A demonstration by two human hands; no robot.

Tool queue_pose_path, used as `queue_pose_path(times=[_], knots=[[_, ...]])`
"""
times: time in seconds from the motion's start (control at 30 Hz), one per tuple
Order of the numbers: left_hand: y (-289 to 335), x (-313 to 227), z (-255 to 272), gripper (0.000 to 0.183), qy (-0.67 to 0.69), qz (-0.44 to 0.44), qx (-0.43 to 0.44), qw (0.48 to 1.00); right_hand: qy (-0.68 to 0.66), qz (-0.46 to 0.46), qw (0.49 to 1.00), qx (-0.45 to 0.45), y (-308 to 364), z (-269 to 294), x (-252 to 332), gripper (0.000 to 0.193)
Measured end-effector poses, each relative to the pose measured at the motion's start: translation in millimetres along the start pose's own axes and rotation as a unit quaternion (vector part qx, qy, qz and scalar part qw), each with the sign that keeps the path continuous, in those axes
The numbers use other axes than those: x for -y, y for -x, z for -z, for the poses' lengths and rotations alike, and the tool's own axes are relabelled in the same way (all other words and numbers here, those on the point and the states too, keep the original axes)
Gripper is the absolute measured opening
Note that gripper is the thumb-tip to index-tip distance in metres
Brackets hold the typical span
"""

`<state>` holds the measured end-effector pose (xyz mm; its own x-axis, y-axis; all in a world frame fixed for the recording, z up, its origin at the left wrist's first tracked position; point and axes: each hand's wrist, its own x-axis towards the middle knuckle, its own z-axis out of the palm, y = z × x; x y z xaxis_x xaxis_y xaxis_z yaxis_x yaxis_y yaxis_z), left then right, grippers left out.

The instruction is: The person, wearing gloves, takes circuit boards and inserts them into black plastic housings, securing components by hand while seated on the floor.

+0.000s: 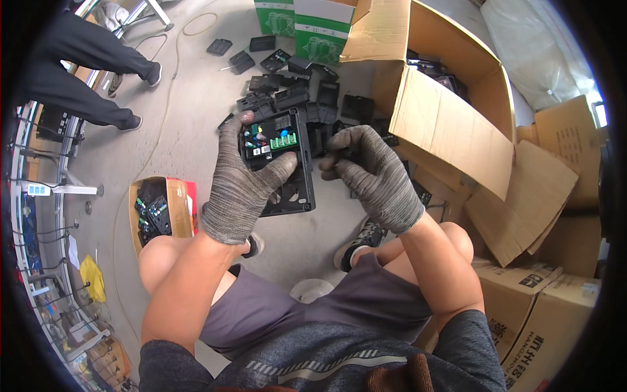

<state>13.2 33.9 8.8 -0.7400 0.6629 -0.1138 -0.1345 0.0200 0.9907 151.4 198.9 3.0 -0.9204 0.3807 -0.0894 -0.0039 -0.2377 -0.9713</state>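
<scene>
My left hand (238, 179), in a grey knitted work glove, grips a black plastic housing (302, 186) by its left side, thumb across its face. Inside the housing's upper half sits a circuit board (266, 134) with a green terminal block and small coloured components. To the right, apart from the housing, my right hand (375, 173) wears a matching glove. Its fingers are curled into a pinch, and whatever lies between them is too dark and small to make out. Beyond both hands, a heap of black plastic housings (290, 98) lies on the floor.
A big open cardboard box (450, 124) holding dark parts stands at the right, with more cartons (522, 307) below it. At left, a small box (184, 206) contains circuit boards. Green-and-white boxes (320, 32) stand ahead. Another person's legs (88, 62) are beside a workbench at the far left.
</scene>
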Motion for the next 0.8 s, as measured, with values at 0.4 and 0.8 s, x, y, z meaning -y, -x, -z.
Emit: queue_pose_path(times=[0.4, 0.8], knots=[[-4, 6, 3, 0.087, -0.039, -0.074, 0.005, 0.996, 0.227, 0.145, 0.963, 0.023, 4, 0, 25, 0.032], [1, -1, 2, 0.090, -0.005, -0.045, 0.041, 0.998, 0.280, 0.233, 0.929, 0.056, -1, 1, 11, 0.033]])
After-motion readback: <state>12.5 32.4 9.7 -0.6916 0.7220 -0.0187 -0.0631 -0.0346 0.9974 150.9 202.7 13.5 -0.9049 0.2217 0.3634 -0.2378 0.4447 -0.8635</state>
